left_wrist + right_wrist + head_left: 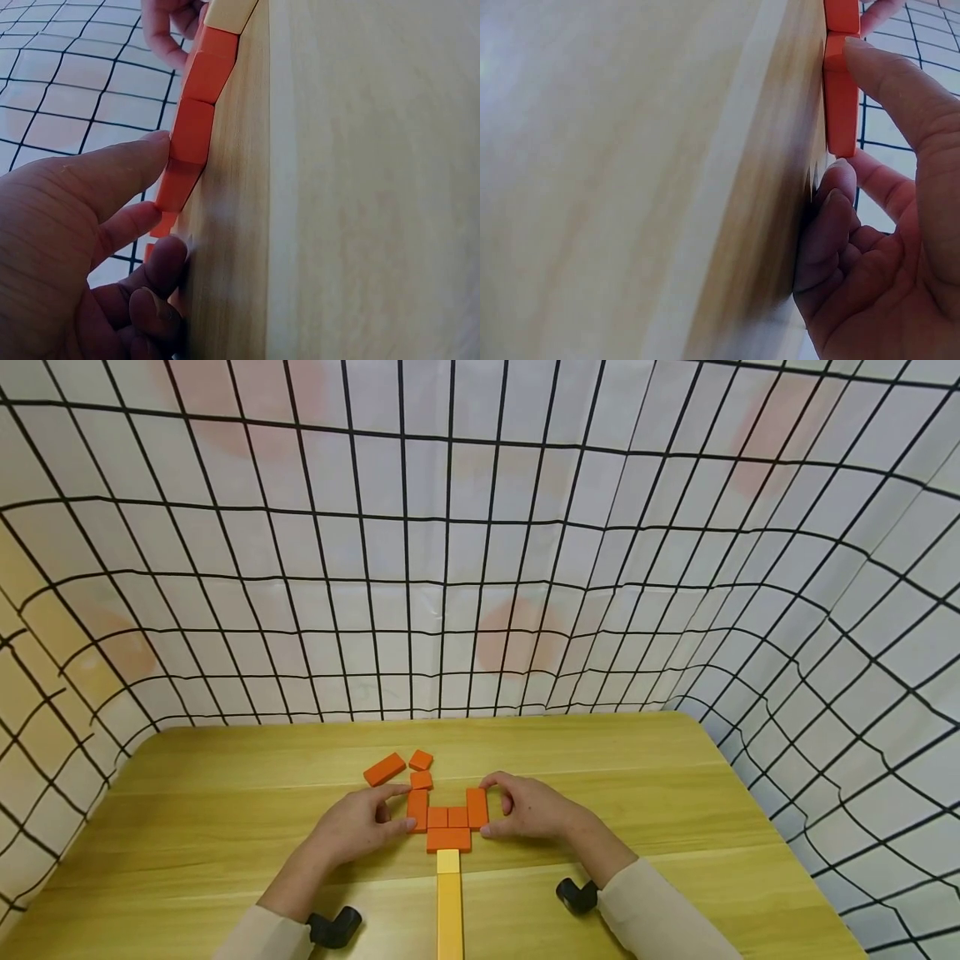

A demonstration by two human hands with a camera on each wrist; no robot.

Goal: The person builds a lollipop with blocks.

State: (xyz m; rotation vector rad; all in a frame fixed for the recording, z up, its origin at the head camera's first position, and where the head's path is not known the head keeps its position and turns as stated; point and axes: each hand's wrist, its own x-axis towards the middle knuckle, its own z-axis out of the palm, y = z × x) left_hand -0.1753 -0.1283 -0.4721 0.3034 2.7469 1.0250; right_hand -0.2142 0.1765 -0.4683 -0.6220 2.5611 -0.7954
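Note:
Several orange blocks lie flat on the wooden tabletop in a stepped U shape. My left hand (356, 823) has thumb and index finger at the two ends of the upright left block (417, 811), pinching it lengthwise. On the other side, my right hand (534, 810) spans the matching right block (477, 808) the same way, thumb at its near end. Two small orange blocks (447, 817) sit between them, above a horizontal orange block (448, 839). In the right wrist view, the other fingers (829, 240) curl loosely against the table.
A yellow strip of blocks (449, 910) runs from the horizontal block toward the near edge. Beyond my left hand lie a loose long orange block (385, 769) and two small ones (421, 760). A black grid net (450, 581) before white sheeting surrounds the table (637, 760).

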